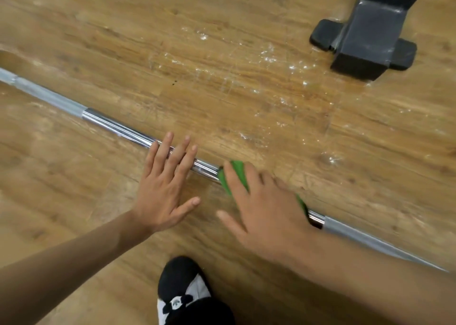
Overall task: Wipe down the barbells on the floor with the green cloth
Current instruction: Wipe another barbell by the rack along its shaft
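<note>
One barbell (118,127) lies on a scuffed wooden floor (246,90), running in a straight line from 10 o'clock to 4 o'clock across the view. Its middle stretch is bright, mirror-like chrome. Toward both ends the metal turns to a duller, matte grey.

One green cloth (237,176) is draped over the chrome stretch just below the middle of the view, toward 6 o'clock. Only parts of it show, at the 11 o'clock and 4 o'clock sides of the hand covering it.

The right hand (266,208) lies on top of the cloth, palm down. Its fingers (233,179) bend over the cloth and the bar, holding the cloth against the metal, while the thumb sticks out toward 8 o'clock, clear of the bar. This hand is slightly blurred.

The left hand (162,189) sits just beside it at 9 o'clock, palm down, fingers straight and spread. The four fingertips lie across the bare chrome, grasping nothing, and the thumb points toward the right hand. Both forearms enter from the bottom edge.

At 6 o'clock one black and white shoe (180,282) stands on the floor. At 1 o'clock sits one black metal equipment foot (365,38), well apart from the bar.
</note>
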Motion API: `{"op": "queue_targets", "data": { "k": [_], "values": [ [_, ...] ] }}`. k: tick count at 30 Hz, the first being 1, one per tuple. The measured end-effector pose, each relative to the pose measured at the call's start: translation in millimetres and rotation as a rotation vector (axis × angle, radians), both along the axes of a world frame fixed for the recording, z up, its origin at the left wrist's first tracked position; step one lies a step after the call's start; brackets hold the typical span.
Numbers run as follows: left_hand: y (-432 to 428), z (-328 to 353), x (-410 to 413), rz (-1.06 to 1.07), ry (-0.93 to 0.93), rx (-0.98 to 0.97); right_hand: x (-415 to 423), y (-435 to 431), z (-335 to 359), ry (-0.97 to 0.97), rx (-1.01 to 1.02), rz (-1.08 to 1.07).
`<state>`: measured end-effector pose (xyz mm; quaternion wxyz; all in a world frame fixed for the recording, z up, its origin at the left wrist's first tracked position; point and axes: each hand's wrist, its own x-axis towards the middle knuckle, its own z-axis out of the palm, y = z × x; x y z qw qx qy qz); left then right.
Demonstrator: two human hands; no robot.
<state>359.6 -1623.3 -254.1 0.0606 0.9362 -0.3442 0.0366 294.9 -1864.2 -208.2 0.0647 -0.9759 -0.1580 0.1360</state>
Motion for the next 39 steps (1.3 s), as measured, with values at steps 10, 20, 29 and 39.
{"op": "queue_targets", "data": {
  "k": [10, 20, 29, 39],
  "values": [
    [38.4, 14.9, -41.4, -0.044, 0.116, 0.041, -91.9, -73.1, 4.6, 0.018, -0.038, 0.096],
    [61.7, 11.2, -63.4, -0.088, 0.115, 0.037, -40.9, 54.2, 0.0, 0.056, 0.075, -0.011],
    [69.2, -8.2, -53.1, -0.158, -0.005, 0.094, -112.9, -41.2, 12.1, 0.219, 0.041, -0.063],
    [34.5, -9.9, -2.2, -0.198, -0.056, 0.029, -10.7, 29.1, -2.1, 0.016, 0.075, -0.171]
  ]
}}
